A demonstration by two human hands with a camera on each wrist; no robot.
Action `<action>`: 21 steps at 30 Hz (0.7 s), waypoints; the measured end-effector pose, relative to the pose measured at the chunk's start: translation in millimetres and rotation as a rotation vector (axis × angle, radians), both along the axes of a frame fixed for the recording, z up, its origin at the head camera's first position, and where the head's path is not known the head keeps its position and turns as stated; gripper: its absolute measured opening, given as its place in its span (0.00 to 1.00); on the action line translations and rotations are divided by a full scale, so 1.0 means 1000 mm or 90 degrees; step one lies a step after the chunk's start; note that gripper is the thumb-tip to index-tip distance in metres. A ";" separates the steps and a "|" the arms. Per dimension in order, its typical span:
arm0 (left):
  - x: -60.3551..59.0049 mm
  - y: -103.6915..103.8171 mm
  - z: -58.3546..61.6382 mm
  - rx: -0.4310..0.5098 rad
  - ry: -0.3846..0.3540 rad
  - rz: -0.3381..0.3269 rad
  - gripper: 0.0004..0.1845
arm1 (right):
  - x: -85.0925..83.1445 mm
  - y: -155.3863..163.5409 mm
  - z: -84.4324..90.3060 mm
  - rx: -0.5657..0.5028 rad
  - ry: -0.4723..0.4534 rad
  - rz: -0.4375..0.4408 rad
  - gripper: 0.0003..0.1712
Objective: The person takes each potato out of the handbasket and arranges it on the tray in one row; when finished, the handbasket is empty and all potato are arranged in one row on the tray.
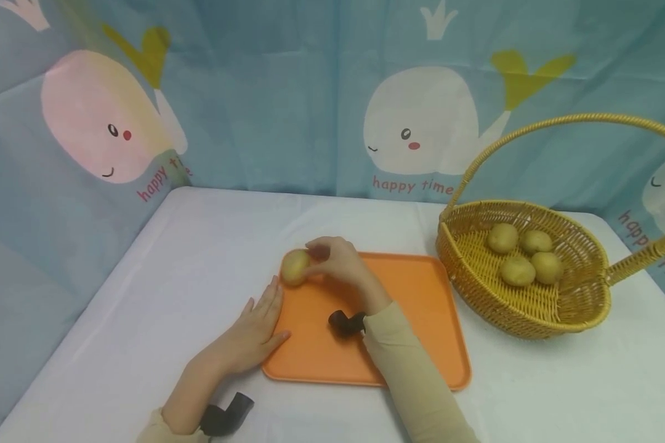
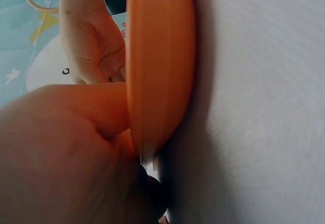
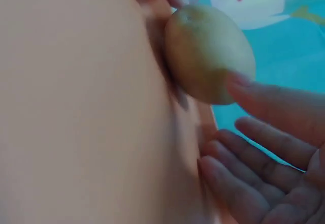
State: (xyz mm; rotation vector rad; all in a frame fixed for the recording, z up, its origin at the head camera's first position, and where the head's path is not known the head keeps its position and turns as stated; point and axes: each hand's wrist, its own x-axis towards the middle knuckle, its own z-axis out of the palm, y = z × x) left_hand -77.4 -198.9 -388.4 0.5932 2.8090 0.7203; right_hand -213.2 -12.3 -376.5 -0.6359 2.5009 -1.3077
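Note:
A potato [image 1: 295, 267] rests at the far left corner of an orange tray [image 1: 421, 307]. My right hand [image 1: 337, 261] is beside it, thumb touching the potato's side; in the right wrist view the other fingers [image 3: 264, 158] stand apart from the potato [image 3: 208, 56]. Along the tray's left edge lies my left hand [image 1: 255, 335], its fingers straight and its thumb over the rim. The left wrist view shows that thumb against the tray's side [image 2: 160, 56] up close.
A woven basket [image 1: 476, 307] with a tall handle stands to the right of the tray, holding several potatoes [image 1: 518, 271]. White cloth [image 1: 210, 227] covers the table. A blue printed curtain [image 1: 288, 123] hangs behind. Each wrist carries a dark device [image 1: 227, 415].

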 end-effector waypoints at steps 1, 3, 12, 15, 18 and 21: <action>0.000 0.000 0.000 0.003 0.003 -0.001 0.40 | 0.000 0.001 0.000 0.000 0.001 -0.001 0.28; 0.000 0.000 0.000 0.005 0.005 -0.004 0.40 | 0.000 0.001 0.000 -0.010 -0.009 0.006 0.25; -0.001 -0.001 0.000 0.000 0.009 0.000 0.40 | 0.002 -0.003 -0.005 -0.059 -0.030 0.084 0.27; -0.001 -0.001 -0.001 -0.001 0.013 -0.002 0.40 | 0.001 -0.005 -0.008 -0.060 -0.031 0.078 0.29; -0.001 -0.001 -0.003 -0.005 0.013 -0.003 0.40 | 0.000 -0.006 -0.011 -0.059 -0.036 0.064 0.30; -0.001 -0.001 -0.004 -0.007 0.015 -0.005 0.40 | 0.000 -0.006 -0.012 -0.064 -0.036 0.046 0.29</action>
